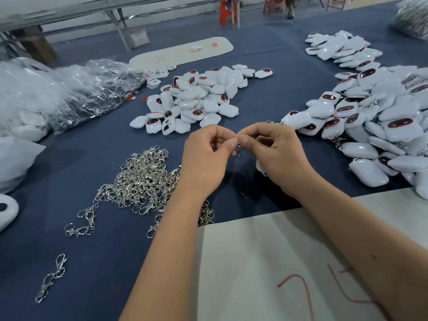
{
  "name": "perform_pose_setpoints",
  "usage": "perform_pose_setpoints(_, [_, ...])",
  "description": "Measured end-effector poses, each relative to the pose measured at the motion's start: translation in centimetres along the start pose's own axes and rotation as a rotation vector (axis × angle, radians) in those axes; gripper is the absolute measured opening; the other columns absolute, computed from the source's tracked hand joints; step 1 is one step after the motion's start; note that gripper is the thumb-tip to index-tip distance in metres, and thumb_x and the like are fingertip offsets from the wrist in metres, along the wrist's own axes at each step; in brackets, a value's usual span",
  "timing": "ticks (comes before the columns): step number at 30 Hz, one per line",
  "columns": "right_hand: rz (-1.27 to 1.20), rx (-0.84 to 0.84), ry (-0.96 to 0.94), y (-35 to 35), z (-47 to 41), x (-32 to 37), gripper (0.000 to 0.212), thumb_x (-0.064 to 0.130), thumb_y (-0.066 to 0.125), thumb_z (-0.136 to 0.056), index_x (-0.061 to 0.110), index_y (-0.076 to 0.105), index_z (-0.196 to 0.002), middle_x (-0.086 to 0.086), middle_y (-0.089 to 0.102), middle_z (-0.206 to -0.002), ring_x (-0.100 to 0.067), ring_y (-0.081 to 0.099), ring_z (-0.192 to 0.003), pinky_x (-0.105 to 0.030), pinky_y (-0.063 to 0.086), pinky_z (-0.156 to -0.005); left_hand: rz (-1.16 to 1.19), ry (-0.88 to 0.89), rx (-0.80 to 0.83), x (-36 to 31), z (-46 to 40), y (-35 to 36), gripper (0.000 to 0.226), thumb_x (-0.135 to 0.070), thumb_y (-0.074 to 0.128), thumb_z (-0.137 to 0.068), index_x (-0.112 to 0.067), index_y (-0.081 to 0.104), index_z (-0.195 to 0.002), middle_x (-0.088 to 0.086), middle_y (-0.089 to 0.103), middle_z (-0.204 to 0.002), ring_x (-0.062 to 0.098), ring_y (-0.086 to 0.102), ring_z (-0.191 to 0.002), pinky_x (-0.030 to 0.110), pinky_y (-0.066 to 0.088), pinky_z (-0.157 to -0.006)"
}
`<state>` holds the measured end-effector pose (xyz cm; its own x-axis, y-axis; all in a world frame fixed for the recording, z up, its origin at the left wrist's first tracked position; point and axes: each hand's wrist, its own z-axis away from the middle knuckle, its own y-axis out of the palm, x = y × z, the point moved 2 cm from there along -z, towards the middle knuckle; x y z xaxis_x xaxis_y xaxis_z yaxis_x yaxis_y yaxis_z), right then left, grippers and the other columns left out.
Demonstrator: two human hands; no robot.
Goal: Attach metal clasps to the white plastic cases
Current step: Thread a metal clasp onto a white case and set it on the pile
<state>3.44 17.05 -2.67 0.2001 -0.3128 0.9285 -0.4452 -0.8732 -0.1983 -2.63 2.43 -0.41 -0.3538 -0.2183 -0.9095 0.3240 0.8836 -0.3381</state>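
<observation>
Both hands meet over the dark blue cloth (81, 172). The left hand (206, 156) has its fingers curled in, thumb and forefinger pinching the top of a small shiny clasp (238, 144) that dangles between the two hands. The right hand (278, 151) pinches the same clasp from the other side, and a smooth white case (260, 166) peeks out beneath its palm, mostly hidden.

To the left lies a tangled, glittering heap of clasps (141, 179), with a few strays nearer the table edge. Beyond the hands sits a pile of cases (196, 98), glossy, rounded, some with dark red-rimmed ovals. A larger pile (375, 121) spreads at right. Crinkled clear plastic bags (69, 93) lie far left. A pale sheet (266, 262) with red scrawl lies under the forearms.
</observation>
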Motion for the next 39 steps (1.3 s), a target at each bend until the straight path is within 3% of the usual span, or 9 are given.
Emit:
perform_pose_setpoints(2, [0.181,-0.049,-0.111,0.2,0.3,0.4,0.013,0.011,0.073,-0.093,0.023,0.078,-0.090,0.007,0.066,-0.074,-0.007,0.048,-0.059,-0.018,0.040,-0.058,-0.074,0.013,0.002,0.1,0.0,0.0,0.020,-0.003,0.069,-0.091,-0.020,0.069,-0.080,-0.008,0.069,-0.070,0.013,0.067,-0.070,0.037,0.059,-0.077])
perform_pose_setpoints(7, [0.427,-0.136,-0.304,0.4,0.7,1.1,0.014,0.001,0.073,-0.089,0.014,0.078,-0.092,0.004,0.066,-0.084,-0.010,0.057,-0.074,-0.022,0.043,-0.066,-0.078,0.008,0.013,0.2,0.1,-0.1,0.019,-0.003,0.067,-0.092,-0.018,0.070,-0.081,-0.007,0.069,-0.070,0.015,0.067,-0.071,0.042,0.059,-0.080])
perform_pose_setpoints(13, [0.154,-0.048,-0.107,-0.1,0.1,0.4,0.018,0.008,0.073,-0.094,0.025,0.075,-0.087,0.021,0.061,-0.068,-0.005,0.049,-0.059,-0.015,0.040,-0.058,0.078,-0.004,0.078,0.1,0.1,-0.1,0.016,0.002,0.063,-0.096,-0.010,0.071,-0.088,-0.001,0.070,-0.072,0.008,0.064,-0.066,0.024,0.058,-0.070])
perform_pose_setpoints(16, [0.060,0.000,-0.051,-0.3,0.0,0.2,0.017,0.010,0.072,-0.096,0.025,0.076,-0.088,0.018,0.053,-0.056,-0.005,0.040,-0.048,-0.014,0.036,-0.048,0.115,-0.011,0.106,0.1,0.1,-0.3,0.018,0.002,0.062,-0.097,-0.012,0.070,-0.089,-0.003,0.070,-0.072,0.007,0.064,-0.066,0.020,0.056,-0.068])
perform_pose_setpoints(23, [-0.046,0.046,0.035,-0.4,-0.1,0.0,0.018,0.012,0.070,-0.098,0.025,0.077,-0.087,-0.001,0.049,-0.057,-0.007,0.034,-0.038,-0.017,0.030,-0.039,-0.027,0.109,0.092,0.1,0.2,0.0,0.017,-0.002,0.060,-0.097,-0.013,0.068,-0.087,0.000,0.070,-0.075,0.015,0.066,-0.070,0.031,0.058,-0.074])
perform_pose_setpoints(25, [-0.053,0.038,0.029,-0.4,-0.1,0.1,0.017,0.012,0.070,-0.098,0.023,0.077,-0.086,0.002,0.049,-0.055,-0.006,0.034,-0.038,-0.016,0.030,-0.039,-0.075,0.160,0.059,0.0,0.3,0.3,0.014,-0.004,0.059,-0.098,-0.011,0.067,-0.088,0.000,0.068,-0.073,0.017,0.065,-0.070,0.036,0.058,-0.075])
perform_pose_setpoints(29, [-0.076,-0.010,0.007,-0.3,0.0,0.1,0.014,0.014,0.072,-0.097,0.021,0.076,-0.086,0.011,0.046,-0.051,-0.008,0.034,-0.038,-0.017,0.030,-0.039,-0.161,0.251,-0.074,-0.3,0.3,0.5,0.014,-0.004,0.059,-0.097,-0.013,0.066,-0.088,-0.008,0.064,-0.071,0.008,0.061,-0.068,0.020,0.050,-0.069])
perform_pose_setpoints(33, [-0.094,-0.023,0.014,-0.4,0.0,0.0,0.013,0.013,0.072,-0.097,0.020,0.076,-0.087,0.006,0.048,-0.053,-0.009,0.034,-0.039,-0.018,0.031,-0.040,-0.168,0.256,-0.095,-0.3,0.4,0.7,0.014,-0.006,0.060,-0.097,-0.016,0.065,-0.089,-0.005,0.066,-0.075,0.014,0.063,-0.070,0.034,0.054,-0.072])
perform_pose_setpoints(39, [-0.100,-0.040,0.016,-0.4,-0.1,-0.1,0.014,0.014,0.072,-0.097,0.022,0.078,-0.087,0.004,0.055,-0.057,-0.007,0.036,-0.042,-0.016,0.032,-0.042,-0.208,0.251,-0.107,-0.5,0.4,1.0,0.011,-0.011,0.059,-0.097,-0.017,0.065,-0.090,-0.007,0.067,-0.078,0.012,0.065,-0.072,0.040,0.054,-0.074])
